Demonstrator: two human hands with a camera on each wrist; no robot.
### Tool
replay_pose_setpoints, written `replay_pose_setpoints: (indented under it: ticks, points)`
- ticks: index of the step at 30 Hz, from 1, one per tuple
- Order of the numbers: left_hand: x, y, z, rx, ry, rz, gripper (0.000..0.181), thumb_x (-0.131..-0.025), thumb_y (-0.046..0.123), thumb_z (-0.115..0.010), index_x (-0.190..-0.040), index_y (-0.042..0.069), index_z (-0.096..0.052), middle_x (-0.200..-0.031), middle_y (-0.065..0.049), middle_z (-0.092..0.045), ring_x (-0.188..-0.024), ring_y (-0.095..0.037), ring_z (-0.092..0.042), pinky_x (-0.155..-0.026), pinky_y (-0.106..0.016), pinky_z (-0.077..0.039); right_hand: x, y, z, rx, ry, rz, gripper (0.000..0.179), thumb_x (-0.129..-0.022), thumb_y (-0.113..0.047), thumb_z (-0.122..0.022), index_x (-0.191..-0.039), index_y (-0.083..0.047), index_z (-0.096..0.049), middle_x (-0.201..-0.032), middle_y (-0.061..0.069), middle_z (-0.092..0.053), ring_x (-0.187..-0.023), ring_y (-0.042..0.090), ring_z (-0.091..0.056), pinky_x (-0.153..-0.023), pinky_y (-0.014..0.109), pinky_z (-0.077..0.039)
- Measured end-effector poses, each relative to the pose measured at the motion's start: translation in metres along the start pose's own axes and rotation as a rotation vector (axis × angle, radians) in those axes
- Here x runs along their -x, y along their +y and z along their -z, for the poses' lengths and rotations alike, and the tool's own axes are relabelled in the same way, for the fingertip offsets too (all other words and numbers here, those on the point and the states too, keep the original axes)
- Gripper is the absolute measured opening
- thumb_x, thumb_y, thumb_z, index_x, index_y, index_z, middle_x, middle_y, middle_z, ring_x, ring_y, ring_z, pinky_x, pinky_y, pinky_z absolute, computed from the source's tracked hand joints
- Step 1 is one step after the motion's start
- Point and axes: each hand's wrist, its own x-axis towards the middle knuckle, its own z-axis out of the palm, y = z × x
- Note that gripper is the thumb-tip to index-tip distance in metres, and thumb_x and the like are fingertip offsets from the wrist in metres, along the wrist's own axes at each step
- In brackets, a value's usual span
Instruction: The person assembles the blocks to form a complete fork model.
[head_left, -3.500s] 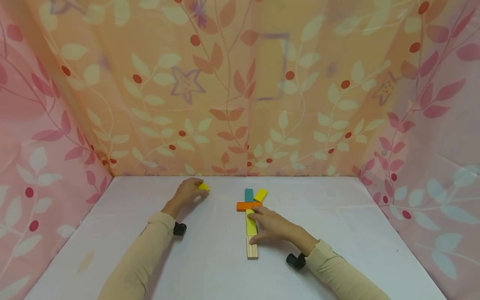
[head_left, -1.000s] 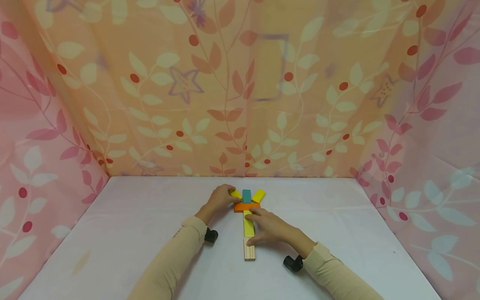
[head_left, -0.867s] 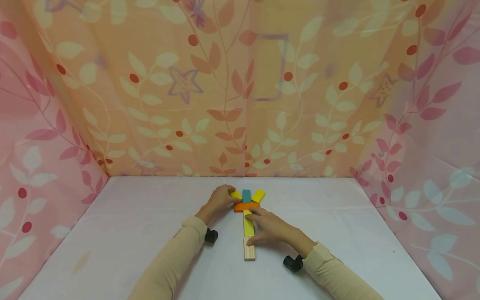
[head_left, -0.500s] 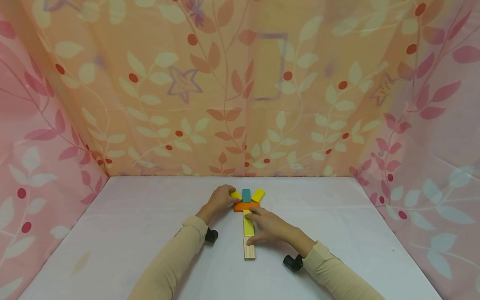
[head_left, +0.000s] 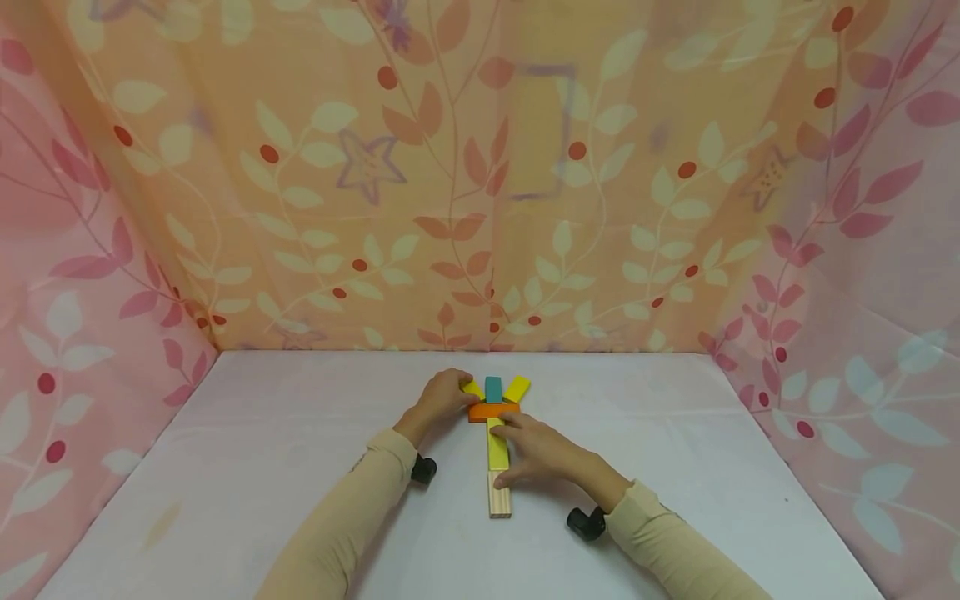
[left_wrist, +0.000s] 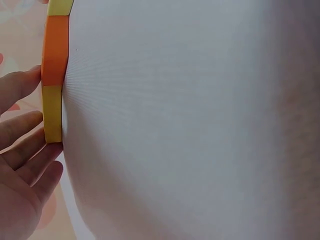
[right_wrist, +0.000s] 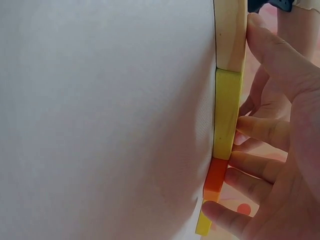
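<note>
Wooden blocks lie flat in a figure on the white table. From near to far run a plain wood block (head_left: pixel 499 502), a long yellow block (head_left: pixel 497 452) and a crosswise orange block (head_left: pixel 483 413). Beyond the orange one, a teal block (head_left: pixel 492 389) stands between two slanted small yellow blocks. My left hand (head_left: pixel 441 398) holds the left yellow block (head_left: pixel 472 389) by its edges; its thumb touches the orange block (left_wrist: pixel 55 50). With fingers spread, my right hand (head_left: pixel 546 452) rests fingertips on the plain, long yellow and orange blocks. The right yellow block (head_left: pixel 517 388) is untouched.
The white tabletop (head_left: pixel 247 467) spreads around the figure. Floral cloth (head_left: pixel 450 250) hangs behind and on both sides. Black wrist cameras (head_left: pixel 423 470) sit under the sleeves, close to the table.
My left hand has brought a yellow block from the far left to the teal block's left side and has stayed there over the last second. My right hand keeps its place.
</note>
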Motion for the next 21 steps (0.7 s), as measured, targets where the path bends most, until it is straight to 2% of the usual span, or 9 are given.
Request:
replay_pose_setpoints:
  ticks: [12,21]
  points:
    - [-0.002,-0.0012,-0.0055,0.027,0.015,0.001,0.045,-0.086,0.022,-0.075,-0.125,0.004,-0.063,-0.129,-0.014,-0.06,-0.117,-0.03,-0.054,-0.109,-0.047,-0.043,0.0014,0.0018,-0.0021,-0.034,-0.009,-0.015,0.087,-0.071,-0.064,-0.074,-0.14,-0.015,-0.053,-0.154,0.011,-0.037,-0.14,0.03,-0.039,-0.11,0.048,-0.041]
    - [-0.0029,-0.0003,-0.0077,-0.012,0.019,-0.016,0.045,-0.087,0.023,-0.074,-0.126,0.004,-0.063,-0.127,-0.013,-0.061,-0.117,-0.03,-0.055,-0.109,-0.046,-0.043,0.0006,0.0038,-0.0033,-0.039,0.004,-0.012,0.087,-0.072,-0.064,-0.074,-0.14,-0.014,-0.053,-0.153,0.011,-0.038,-0.138,0.031,-0.04,-0.11,0.048,-0.042]
